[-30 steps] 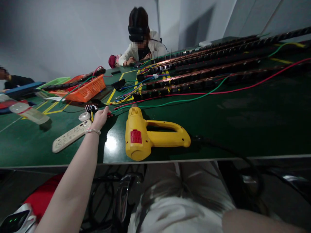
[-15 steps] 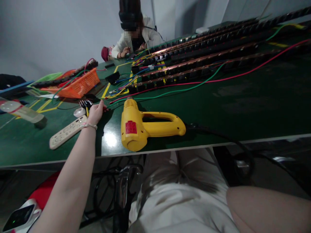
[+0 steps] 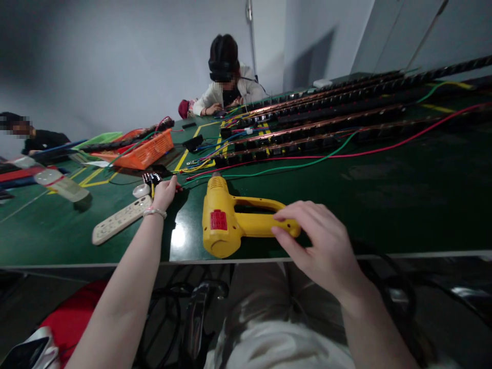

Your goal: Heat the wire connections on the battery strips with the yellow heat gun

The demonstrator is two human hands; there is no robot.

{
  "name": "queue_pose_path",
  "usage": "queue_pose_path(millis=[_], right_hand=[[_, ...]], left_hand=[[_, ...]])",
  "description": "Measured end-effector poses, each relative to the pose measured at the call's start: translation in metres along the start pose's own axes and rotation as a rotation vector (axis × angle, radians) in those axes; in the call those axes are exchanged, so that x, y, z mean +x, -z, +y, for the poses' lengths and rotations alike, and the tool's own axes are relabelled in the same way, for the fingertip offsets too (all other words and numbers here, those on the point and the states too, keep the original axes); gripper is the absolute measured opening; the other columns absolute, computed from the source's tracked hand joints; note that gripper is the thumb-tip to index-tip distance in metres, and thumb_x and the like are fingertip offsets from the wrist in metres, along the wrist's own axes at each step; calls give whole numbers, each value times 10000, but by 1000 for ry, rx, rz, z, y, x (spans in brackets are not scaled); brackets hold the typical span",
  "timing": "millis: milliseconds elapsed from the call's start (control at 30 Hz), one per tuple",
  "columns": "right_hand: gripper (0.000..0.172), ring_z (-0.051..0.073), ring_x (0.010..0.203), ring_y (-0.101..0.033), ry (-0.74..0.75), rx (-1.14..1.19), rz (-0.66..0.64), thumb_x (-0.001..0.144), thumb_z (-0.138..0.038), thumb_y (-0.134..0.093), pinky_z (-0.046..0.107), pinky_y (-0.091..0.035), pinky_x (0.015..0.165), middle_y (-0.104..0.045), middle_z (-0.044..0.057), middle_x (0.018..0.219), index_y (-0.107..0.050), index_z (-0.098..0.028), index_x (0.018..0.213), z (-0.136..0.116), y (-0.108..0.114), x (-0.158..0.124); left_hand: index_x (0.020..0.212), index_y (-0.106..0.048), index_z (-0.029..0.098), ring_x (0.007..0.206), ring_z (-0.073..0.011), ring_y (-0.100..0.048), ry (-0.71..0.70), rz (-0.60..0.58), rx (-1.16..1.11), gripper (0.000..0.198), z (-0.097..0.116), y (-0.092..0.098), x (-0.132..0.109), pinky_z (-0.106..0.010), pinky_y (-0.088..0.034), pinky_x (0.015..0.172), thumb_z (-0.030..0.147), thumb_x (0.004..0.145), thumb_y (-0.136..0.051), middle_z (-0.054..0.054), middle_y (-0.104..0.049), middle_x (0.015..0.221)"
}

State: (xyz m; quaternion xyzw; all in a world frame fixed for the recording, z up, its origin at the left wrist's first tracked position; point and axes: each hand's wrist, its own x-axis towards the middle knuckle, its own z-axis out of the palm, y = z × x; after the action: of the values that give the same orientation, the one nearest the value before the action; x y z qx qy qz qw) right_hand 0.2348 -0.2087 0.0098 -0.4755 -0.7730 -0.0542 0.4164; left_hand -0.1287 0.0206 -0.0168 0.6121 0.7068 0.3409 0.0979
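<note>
A yellow heat gun lies on its side near the front edge of the green table. My right hand hovers over the rear end of its handle, fingers spread and fingertips touching it. My left hand reaches forward and is closed on the ends of red and yellow wires beside a small black connector. A bracelet sits on my left wrist.
A white remote, a small white round thing and a clear bottle lie left. An orange basket and green tray stand behind. Long rows of black and copper strips run to the right. Two people sit at the far side.
My right hand has come up from my lap onto the heat gun's handle. My left hand stays on the wires. The view has shifted slightly.
</note>
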Motion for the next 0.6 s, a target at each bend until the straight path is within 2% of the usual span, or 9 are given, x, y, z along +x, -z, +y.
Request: queue_pose_path(millis=[100, 200, 367, 600], right_hand=[[260, 198, 974, -541, -92, -113, -145, 930, -375, -451, 339, -382, 815, -625, 57, 1014, -588, -181, 1037, 2, -31, 17], [295, 196, 908, -551, -53, -106, -232, 935, -392, -427, 376, -332, 904, -639, 55, 945, -593, -170, 1036, -2, -48, 20], [424, 219, 923, -535, -11, -61, -264, 820, -428, -597, 381, -315, 952, -623, 69, 979, -558, -134, 1124, -17, -57, 17], [460, 221, 970, -513, 15, 14, -304, 798, -373, -613, 389, -304, 988, -605, 74, 1037, -524, -131, 1179, -40, -84, 25]], left_hand=[[660, -681, 127, 664, -215, -601, 46, 24, 82, 524, -10, -1, 6, -284, -420, 604, 505, 837, -364, -101, -669, 657], [678, -698, 130, 676, -236, -598, 101, 42, 171, 550, -16, -2, 9, -299, -392, 588, 524, 834, -348, -116, -674, 684], [720, -719, 129, 701, -244, -599, 95, 9, 213, 564, -13, -1, 8, -298, -377, 599, 522, 841, -332, -126, -683, 720], [749, -720, 123, 702, -232, -604, 62, -38, 91, 595, -16, -4, 8, -293, -379, 622, 539, 831, -302, -116, -681, 710]])
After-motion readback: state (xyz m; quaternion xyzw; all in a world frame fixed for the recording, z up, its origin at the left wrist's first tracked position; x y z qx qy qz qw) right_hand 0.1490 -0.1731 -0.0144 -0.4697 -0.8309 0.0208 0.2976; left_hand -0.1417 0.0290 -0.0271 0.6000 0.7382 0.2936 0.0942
